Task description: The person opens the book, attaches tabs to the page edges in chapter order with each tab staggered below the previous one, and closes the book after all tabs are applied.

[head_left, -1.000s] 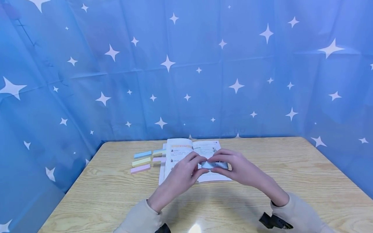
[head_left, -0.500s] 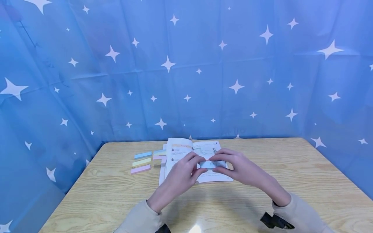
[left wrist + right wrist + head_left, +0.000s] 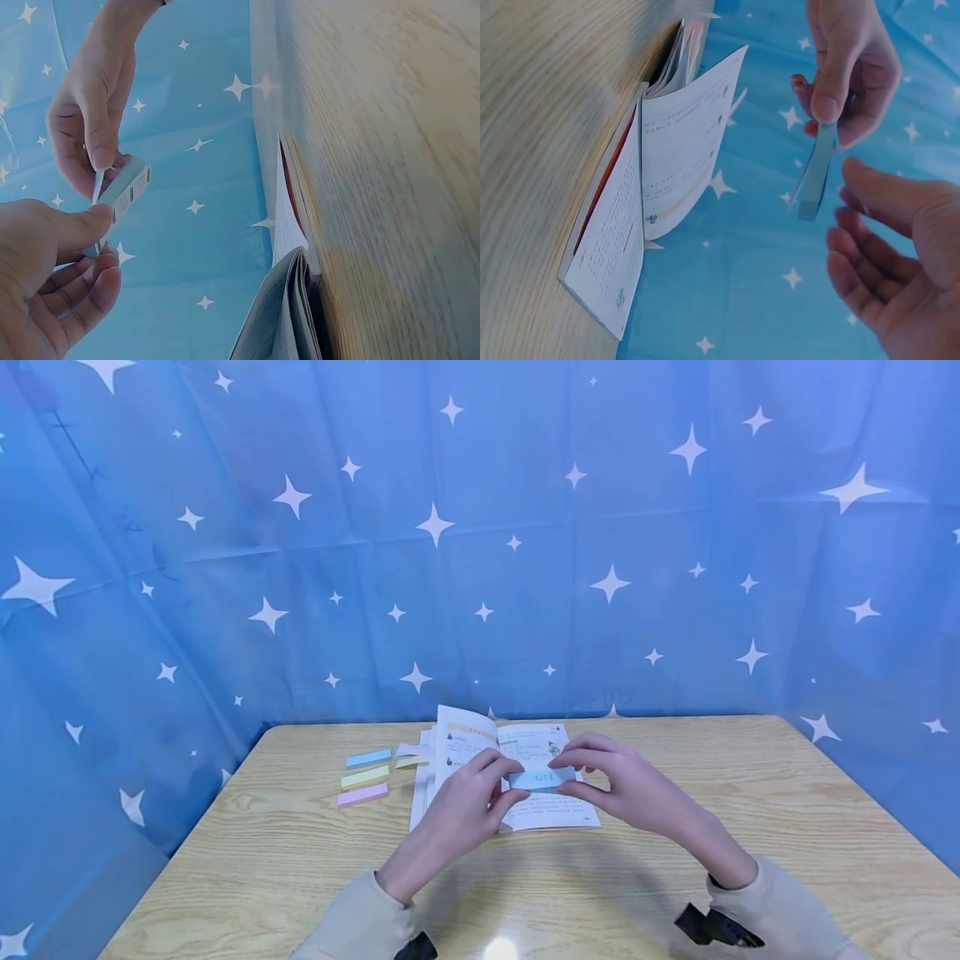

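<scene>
Beside the open book (image 3: 517, 768), three sticky-note pads (image 3: 364, 777) lie on the table (image 3: 750, 793).

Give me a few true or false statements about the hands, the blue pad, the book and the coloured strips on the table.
1. Both hands hold a blue pad of sticky notes. True: left hand and right hand pinch its ends.
2. The book is shut. False: it lies open, pages lifting.
3. The coloured strips lie left of the book. True.
4. The pad rests flat on the table. False: it is held in the air above the book.
5. The backdrop is plain white. False: blue with white stars.
</scene>
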The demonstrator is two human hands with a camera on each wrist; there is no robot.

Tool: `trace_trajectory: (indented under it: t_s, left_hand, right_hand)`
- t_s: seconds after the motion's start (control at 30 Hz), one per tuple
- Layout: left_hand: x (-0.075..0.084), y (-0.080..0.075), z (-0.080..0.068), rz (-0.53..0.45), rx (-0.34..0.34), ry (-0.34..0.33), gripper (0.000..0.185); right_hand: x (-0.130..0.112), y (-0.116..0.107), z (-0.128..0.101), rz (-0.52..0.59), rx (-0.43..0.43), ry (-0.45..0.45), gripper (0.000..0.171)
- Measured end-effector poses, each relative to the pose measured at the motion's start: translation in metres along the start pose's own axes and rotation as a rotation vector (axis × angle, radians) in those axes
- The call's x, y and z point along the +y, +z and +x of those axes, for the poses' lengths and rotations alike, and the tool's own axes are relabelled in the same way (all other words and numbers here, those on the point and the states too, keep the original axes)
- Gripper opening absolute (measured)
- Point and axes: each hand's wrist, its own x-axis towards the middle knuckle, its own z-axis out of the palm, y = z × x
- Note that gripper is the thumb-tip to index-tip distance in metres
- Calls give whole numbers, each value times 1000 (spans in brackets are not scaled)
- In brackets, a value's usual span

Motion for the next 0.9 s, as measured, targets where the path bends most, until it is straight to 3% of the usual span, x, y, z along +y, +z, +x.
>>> trace_trajectory:
  t_s: [0.57,0.9]
  left_hand:
    - [-2,0,-1,18,-23,-71,18]
    - [-10,0,-3,-28,22,-73,17]
  right_hand:
    - [-3,3,3,22,147,-94,28]
    - [1,2,3,31,180,-86,26]
